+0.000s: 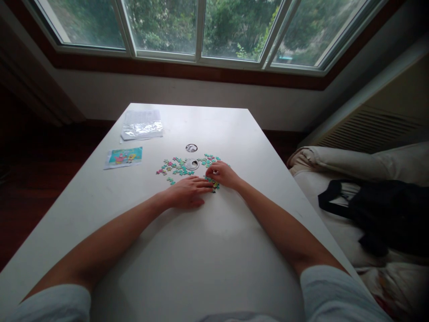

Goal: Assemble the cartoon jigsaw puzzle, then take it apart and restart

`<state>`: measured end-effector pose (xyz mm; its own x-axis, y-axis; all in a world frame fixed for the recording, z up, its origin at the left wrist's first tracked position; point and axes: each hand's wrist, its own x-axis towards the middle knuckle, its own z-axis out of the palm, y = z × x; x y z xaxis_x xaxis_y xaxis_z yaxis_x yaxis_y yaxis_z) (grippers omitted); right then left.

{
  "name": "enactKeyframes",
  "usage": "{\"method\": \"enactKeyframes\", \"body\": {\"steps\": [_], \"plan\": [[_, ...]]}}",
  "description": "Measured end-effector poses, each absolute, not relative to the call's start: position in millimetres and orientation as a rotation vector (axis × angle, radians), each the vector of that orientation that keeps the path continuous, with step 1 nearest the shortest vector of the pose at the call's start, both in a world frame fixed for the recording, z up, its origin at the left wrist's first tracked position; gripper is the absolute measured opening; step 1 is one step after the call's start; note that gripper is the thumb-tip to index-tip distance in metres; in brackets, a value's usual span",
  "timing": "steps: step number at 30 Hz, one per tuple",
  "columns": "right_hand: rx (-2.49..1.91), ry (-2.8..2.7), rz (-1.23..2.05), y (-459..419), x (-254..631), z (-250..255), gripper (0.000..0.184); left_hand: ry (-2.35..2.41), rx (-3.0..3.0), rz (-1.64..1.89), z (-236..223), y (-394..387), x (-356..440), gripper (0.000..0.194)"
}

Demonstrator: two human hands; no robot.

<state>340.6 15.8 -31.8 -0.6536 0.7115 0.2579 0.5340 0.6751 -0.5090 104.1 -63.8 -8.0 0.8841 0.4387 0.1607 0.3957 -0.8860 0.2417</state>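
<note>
Several small teal, pink and yellow jigsaw pieces point(176, 167) lie scattered in the middle of a white table point(201, 250). My left hand point(187, 192) rests flat on the table, fingers stretched toward a small joined cluster of pieces point(213, 183). My right hand point(221, 173) is curled over that cluster, its fingertips pinched on a piece there. A round tin lid point(191, 164) sits among the loose pieces, and a second round lid point(191, 147) lies just behind it.
A colourful picture card point(123, 157) and a clear plastic bag point(141, 126) lie at the table's far left. A black bag point(378, 210) rests on a light sofa point(335, 161) right of the table. Windows run along the back wall.
</note>
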Motion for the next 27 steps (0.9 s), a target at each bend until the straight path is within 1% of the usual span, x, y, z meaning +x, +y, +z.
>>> {"method": "enactKeyframes", "body": {"steps": [5, 11, 13, 15, 18, 21, 24, 27], "plan": [[-1.031, -2.353, 0.505, 19, 352, -31, 0.013, 0.676, 2.830, 0.351, -6, -64, 102, 0.049], [-1.118, -2.281, 0.436, 25, 361, -31, 0.014, 0.707, 2.854, 0.388, -8, -61, 100, 0.032], [-1.113, -2.274, 0.424, 26, 362, -33, 0.013, 0.781, 2.867, 0.427, -7, -60, 99, 0.028], [-1.127, -2.274, 0.408, 28, 365, -36, 0.014, 0.995, 2.858, 0.502, -6, -58, 97, 0.028], [-1.161, -2.281, 0.375, 32, 368, -40, 0.015, 1.556, 2.703, 0.601, -3, -50, 84, 0.031], [-1.173, -2.258, 0.362, 34, 371, -41, 0.014, 2.023, 2.478, 0.516, 1, -36, 57, 0.028], [-1.163, -2.225, 0.365, 34, 372, -40, 0.013, 2.263, 2.324, 0.354, 2, -23, 27, 0.024], [-1.143, -2.218, 0.362, 33, 371, -39, 0.013, 2.292, 2.213, 0.197, 2, -17, 11, 0.028]]}}
